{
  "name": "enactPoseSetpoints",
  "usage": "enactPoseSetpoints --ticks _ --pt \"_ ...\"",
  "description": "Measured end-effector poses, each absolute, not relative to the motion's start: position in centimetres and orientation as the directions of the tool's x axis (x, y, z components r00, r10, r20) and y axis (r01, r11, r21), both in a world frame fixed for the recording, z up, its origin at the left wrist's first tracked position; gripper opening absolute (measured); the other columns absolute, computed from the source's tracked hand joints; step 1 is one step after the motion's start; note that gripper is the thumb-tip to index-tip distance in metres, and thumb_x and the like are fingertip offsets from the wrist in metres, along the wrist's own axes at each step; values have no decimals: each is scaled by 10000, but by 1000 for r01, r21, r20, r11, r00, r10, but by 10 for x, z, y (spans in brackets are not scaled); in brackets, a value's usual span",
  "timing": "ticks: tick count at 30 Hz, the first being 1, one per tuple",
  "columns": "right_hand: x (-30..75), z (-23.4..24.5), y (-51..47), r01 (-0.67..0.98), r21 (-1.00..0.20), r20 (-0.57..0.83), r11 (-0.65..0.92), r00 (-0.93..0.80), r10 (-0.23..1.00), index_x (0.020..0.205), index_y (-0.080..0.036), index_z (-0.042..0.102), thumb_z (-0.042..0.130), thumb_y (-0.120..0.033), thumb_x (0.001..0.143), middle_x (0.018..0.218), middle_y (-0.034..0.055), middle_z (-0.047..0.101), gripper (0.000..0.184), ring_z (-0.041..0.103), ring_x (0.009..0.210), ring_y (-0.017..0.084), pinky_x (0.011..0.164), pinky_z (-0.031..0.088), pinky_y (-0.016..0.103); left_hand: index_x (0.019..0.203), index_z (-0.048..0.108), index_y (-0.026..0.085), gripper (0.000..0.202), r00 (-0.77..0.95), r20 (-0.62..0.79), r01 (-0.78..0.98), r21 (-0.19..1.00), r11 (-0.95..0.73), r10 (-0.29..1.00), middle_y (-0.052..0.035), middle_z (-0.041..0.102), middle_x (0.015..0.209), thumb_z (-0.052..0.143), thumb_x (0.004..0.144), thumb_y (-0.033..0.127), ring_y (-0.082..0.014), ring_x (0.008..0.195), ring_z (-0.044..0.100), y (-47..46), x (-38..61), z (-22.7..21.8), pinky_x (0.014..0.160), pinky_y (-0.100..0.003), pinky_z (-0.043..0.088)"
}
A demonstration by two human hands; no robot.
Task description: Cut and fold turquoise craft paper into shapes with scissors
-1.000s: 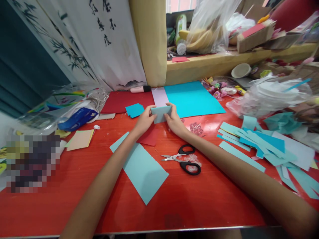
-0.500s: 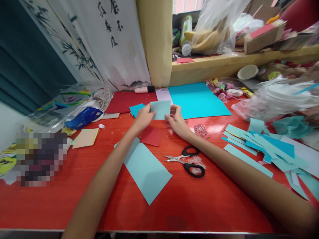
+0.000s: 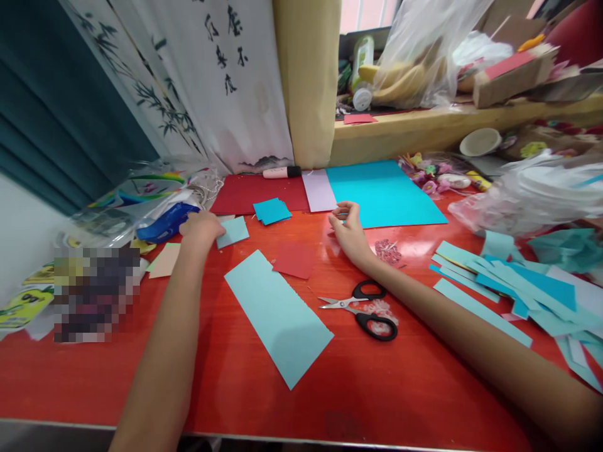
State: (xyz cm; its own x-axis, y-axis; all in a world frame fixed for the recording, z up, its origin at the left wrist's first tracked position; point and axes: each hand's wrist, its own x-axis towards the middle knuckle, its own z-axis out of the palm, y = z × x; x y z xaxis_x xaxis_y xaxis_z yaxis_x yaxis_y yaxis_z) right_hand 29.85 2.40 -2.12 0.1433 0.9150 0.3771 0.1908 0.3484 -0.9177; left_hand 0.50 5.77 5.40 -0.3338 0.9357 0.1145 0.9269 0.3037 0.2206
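My left hand (image 3: pixel 201 231) is at the left, its fingers curled and partly hidden. Its thumb side meets the left edge of a small light blue paper square (image 3: pixel 234 233), low over the red table. My right hand (image 3: pixel 349 233) hovers near a large bright blue sheet (image 3: pixel 384 191), fingers loosely bent and apart, holding nothing. Between my forearms lies a long light blue paper sheet (image 3: pixel 277 320). Black-handled scissors (image 3: pixel 349 304) rest with blades parted beside it. A red paper piece (image 3: pixel 294 260) touches the sheet's upper edge. Small bright blue squares (image 3: pixel 273 211) lie behind.
Paper offcuts (image 3: pixel 513 282) are heaped at the right, below a plastic bag (image 3: pixel 518 182). Dark red sheets (image 3: pixel 254 193), a marker (image 3: pixel 281 172) and a lilac paper (image 3: pixel 320 191) lie at the back. A blue packet (image 3: pixel 164 225) and pale note papers (image 3: pixel 164 260) are beside my left hand.
The small light blue square has gone left and down with my left hand. My right hand has let go of it and stays near the middle. The view has shifted slightly left.
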Motion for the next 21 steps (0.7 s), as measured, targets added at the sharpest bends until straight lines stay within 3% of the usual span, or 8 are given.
enactPoseSetpoints --ticks 3,6,14,18,21 --pt "298 -21 24 187 -924 362 334 145 921 990 -232 326 480 -253 803 985 60 427 243 486 910 178 771 500 378 1055 529 73 521 -316 152 940 182 288 937 -284 522 1151 502 737 485 -419 1067 501 64 27 51 835 -527 393" --pt "298 -22 25 184 -924 362 336 136 922 985 -226 328 478 -246 800 971 55 433 239 483 892 171 779 491 377 978 568 90 526 -235 119 957 200 208 965 -246 611 1005 368 804 544 -374 1010 551 69 55 39 819 -459 418" --pt "296 -18 26 206 -911 375 357 54 925 919 -192 393 467 -170 760 890 46 485 177 493 842 161 864 409 381 1148 452 61 634 -246 160 945 261 199 956 -276 503 1167 569 712 506 -396 1066 509 77 84 8 826 -449 417" --pt "275 -8 28 172 -923 337 343 -64 939 923 -198 442 427 -158 762 1001 52 547 167 529 934 146 853 426 312 1149 452 69 603 -237 137 926 330 181 962 -266 505 1168 617 692 426 -372 1115 482 83 84 5 861 -417 406" --pt "248 0 40 185 -952 235 244 -72 969 1005 -193 440 424 -194 778 1098 72 552 227 532 998 153 846 432 300 1135 455 40 580 -235 130 906 388 168 963 -296 490 1166 613 695 383 -384 1130 465 86 83 2 862 -423 399"
